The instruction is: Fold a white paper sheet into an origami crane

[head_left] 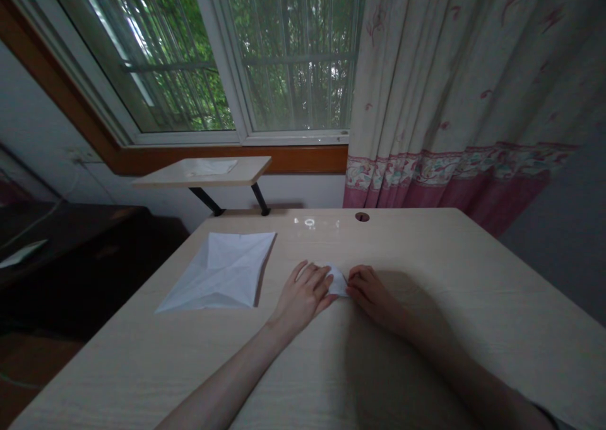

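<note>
A small folded piece of white paper lies on the table between my two hands. My left hand holds its left side, with the index finger on top and the thumb along the near edge; the other fingers rest spread over the tabletop. At the paper's right corner, my right hand has its fingers curled and pinched on the edge. Part of the paper is hidden under the left fingers. To the left lies a larger square sheet of white paper, creased and slightly raised off the surface.
The light wood-grain table has a round cable hole at its back edge. A small raised shelf on black supports stands at the back left, with white paper on it. Behind are a window and a curtain.
</note>
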`<state>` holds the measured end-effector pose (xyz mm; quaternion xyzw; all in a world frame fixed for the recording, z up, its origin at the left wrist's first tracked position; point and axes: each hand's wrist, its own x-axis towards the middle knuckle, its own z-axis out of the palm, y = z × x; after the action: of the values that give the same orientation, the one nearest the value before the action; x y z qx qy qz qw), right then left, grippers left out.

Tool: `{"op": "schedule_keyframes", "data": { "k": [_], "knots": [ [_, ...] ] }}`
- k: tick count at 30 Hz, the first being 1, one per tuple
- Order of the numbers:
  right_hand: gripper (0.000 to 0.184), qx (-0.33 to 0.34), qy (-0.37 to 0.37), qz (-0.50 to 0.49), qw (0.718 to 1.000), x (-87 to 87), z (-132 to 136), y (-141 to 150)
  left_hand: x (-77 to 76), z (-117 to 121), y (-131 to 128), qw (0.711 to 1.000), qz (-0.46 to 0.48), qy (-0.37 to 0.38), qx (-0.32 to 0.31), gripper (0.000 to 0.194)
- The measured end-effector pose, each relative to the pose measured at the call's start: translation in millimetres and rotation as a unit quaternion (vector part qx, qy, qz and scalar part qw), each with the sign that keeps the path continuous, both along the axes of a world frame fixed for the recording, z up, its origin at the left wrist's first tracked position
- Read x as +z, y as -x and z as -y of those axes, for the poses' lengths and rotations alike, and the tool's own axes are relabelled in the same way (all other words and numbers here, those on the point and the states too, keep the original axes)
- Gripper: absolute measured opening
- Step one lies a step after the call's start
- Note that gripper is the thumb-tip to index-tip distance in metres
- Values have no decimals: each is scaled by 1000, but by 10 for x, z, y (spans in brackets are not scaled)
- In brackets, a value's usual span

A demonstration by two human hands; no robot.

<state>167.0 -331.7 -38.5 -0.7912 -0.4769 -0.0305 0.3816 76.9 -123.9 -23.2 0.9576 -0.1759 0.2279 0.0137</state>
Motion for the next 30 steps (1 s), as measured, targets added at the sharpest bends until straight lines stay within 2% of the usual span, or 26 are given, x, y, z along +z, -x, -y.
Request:
{"op": "schedule_keyframes", "data": {
  "k": [4,9,12,15,18,21,25,30],
  "knots": [
    [19,-10,-50,-65,997,-1,-34,3,6,-35,0,1000,15,-16,3,36],
    [18,-30,-96,-122,987,-39,-60,15,25,-42,4,1000,0,10,9,45],
    [17,-36,-110,-116,986,-78,-66,10,14,-35,15,997,-19,68,14,44],
    [17,-38,-116,-93,988,-111,-73,-6,-28,-25,25,985,-24,173,15,40],
    [16,-38,-107,-81,990,-118,-74,-13,-82,-11,21,953,-31,300,37,43],
    [14,-31,-111,-93,989,-105,-65,-8,-124,-2,5,914,-77,396,55,45],
    [10,-24,-117,-98,988,-103,-60,-4,-141,11,-14,869,-161,467,28,34],
    [8,-20,-123,-100,987,-129,-74,-17,-71,69,1,808,-219,547,2,27]
  ]
}}
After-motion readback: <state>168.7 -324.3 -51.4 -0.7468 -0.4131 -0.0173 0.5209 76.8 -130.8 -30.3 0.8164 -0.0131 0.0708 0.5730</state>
